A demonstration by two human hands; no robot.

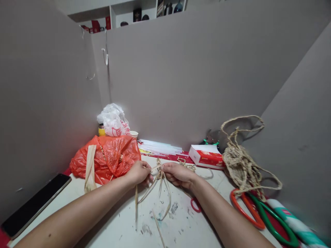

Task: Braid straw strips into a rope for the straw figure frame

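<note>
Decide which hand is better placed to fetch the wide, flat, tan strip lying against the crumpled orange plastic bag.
Probably the left hand: it is beside the bag and nearer the strip, while the right hand is farther off. Both hands seem to pinch thin tan strands.

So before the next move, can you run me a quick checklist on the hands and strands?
1. Left hand gripping the straw strands: ok, pinched from the left side.
2. Right hand gripping them: ok, pinched near where they gather.
3. Strands bound tightly: cannot tell, too small to see.
4. Loose ends all gathered: not ok, several splay downward.
5. Phone apart from the strands: ok, off to the left.
</note>
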